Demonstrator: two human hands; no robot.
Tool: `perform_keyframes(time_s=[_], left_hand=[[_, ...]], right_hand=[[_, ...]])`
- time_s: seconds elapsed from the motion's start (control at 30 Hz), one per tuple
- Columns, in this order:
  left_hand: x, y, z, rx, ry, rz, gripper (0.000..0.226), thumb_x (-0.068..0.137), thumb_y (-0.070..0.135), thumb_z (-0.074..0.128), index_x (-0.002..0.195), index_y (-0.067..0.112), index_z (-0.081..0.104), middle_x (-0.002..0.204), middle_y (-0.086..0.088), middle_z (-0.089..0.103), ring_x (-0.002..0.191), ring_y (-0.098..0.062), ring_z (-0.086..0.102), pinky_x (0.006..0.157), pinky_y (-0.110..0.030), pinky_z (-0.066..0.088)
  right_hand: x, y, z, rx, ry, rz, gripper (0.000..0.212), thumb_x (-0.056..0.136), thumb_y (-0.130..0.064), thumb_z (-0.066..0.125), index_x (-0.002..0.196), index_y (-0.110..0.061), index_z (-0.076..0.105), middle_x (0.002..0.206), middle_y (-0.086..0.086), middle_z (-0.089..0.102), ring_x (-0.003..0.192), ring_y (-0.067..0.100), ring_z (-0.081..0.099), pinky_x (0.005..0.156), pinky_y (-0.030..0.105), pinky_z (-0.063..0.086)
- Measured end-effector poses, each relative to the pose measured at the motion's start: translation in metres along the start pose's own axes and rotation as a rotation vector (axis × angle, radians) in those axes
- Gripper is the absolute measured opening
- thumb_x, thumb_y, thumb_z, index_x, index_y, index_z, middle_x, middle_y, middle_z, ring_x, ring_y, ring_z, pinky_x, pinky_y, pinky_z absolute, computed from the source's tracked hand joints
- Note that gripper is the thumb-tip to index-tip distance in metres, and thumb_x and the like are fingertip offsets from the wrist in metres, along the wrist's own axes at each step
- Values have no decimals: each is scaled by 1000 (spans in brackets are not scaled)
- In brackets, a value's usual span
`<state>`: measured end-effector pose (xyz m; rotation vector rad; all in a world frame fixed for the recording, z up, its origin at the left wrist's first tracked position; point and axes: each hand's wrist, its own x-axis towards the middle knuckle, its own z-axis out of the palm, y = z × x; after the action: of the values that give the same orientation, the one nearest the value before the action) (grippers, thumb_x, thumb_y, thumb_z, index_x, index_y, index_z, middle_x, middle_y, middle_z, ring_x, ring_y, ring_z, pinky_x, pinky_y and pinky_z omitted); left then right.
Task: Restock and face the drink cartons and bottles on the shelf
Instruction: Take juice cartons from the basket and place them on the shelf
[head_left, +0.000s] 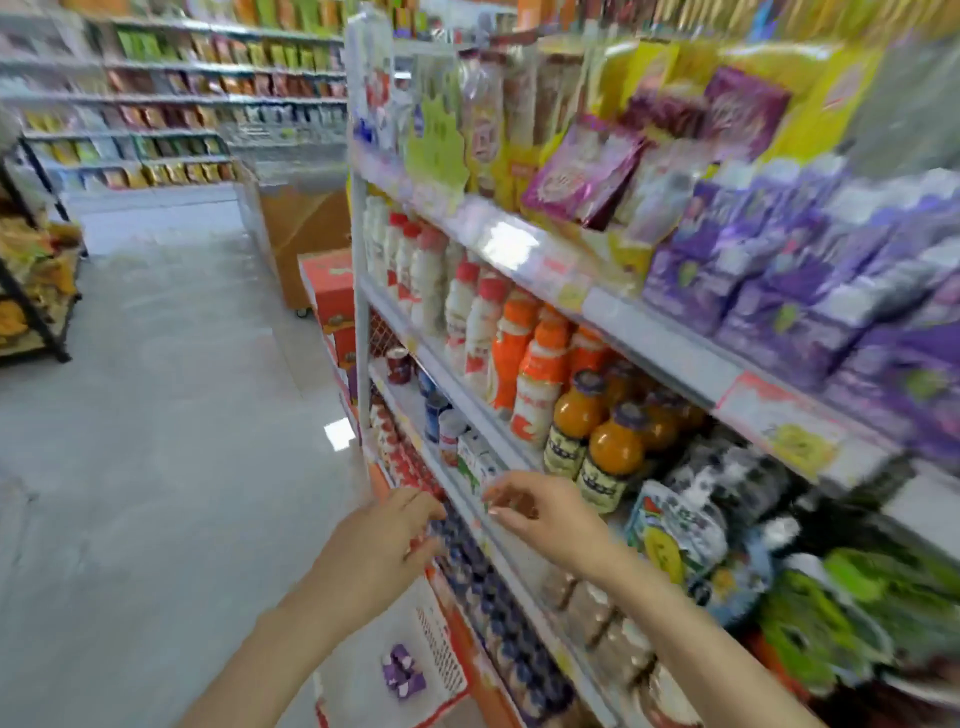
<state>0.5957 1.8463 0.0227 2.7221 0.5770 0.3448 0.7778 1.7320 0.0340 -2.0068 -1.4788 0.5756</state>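
Both hands are held half-curled, nothing gripped: left hand (387, 538) before the shelf (485, 535) edge, right hand (540, 512) just near of a white carton (475, 457); contact can't be told, blur. Orange bottles (613, 457) stand right.

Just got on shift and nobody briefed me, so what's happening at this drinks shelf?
A person is working the drinks shelving in a shop aisle. Both hands reach toward the lower shelves: the left hand is at a row of dark-capped bottles, and the right hand is by a small white carton on the shelf above. The picture is blurred, so whether either hand grips anything is unclear. Orange juice bottles stand on the shelf higher up.
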Motion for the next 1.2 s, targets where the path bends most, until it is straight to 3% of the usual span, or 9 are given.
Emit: perform_keyframes(time_s=[0.13,0.3,0.5,0.6,0.73,0.83,0.93,1.07,1.2], left_hand=[[40,62,-53,-56,191,210,29,92,35,50,120,26,53,119,14,48,90,-5,55,68,-11,37],[81,144,-98,-54,298,514,47,84,42,35,115,16,58,115,2,55,94,-17,59,71,-24,45],[111,215,-113,-35,417,794,44,85,40,42,115,12,58,113,-4,58,107,-20,52,86,-28,41],[125,244,-110,6,463,916,41,84,39,49,113,11,58,112,-5,59,106,-25,53,88,-37,42],[140,276,-101,150,528,1064,42,76,41,59,106,11,60,103,-8,64,100,-24,53,84,-34,33],[150,289,-93,306,514,1102,46,64,39,81,95,8,68,93,-7,66,91,-27,63,87,-35,27],[152,291,-88,416,471,1079,48,58,44,84,87,8,70,85,-6,66,87,-27,65,94,-41,24],[148,291,-84,456,461,1085,50,50,42,87,83,8,70,77,-5,64,81,-26,64,99,-45,24],[145,289,-82,444,455,1095,53,50,41,88,86,7,70,78,-4,64,81,-26,65,101,-46,22]], right_hand=[[-41,-45,-79,-90,251,-80,19,91,-22,62,110,-19,67,98,-5,69,83,7,62,76,24,51],[-101,-76,-142,-252,567,-136,19,88,-29,60,105,-27,66,94,-12,68,81,7,62,71,36,53],[-168,-96,-187,-560,846,-165,20,83,-26,58,98,-21,71,84,-11,66,65,0,51,57,30,52],[-191,-98,-210,-767,900,-177,18,83,-21,58,94,-17,72,82,-3,69,69,16,62,55,36,53],[-211,-96,-244,-1087,791,-134,17,82,-17,57,89,-13,71,80,4,68,77,29,64,59,37,53],[-215,-99,-262,-1364,415,77,21,90,-31,55,95,-16,69,93,3,66,97,28,60,81,38,44],[-211,-105,-267,-1622,131,310,39,91,-53,47,95,-19,63,104,0,66,103,22,59,87,33,37],[-204,-105,-269,-1613,21,364,44,88,-58,51,70,-18,44,91,3,65,85,23,60,74,31,33],[-197,-101,-265,-1554,-19,411,55,83,-61,55,63,-14,37,78,2,57,74,22,52,77,33,38]])
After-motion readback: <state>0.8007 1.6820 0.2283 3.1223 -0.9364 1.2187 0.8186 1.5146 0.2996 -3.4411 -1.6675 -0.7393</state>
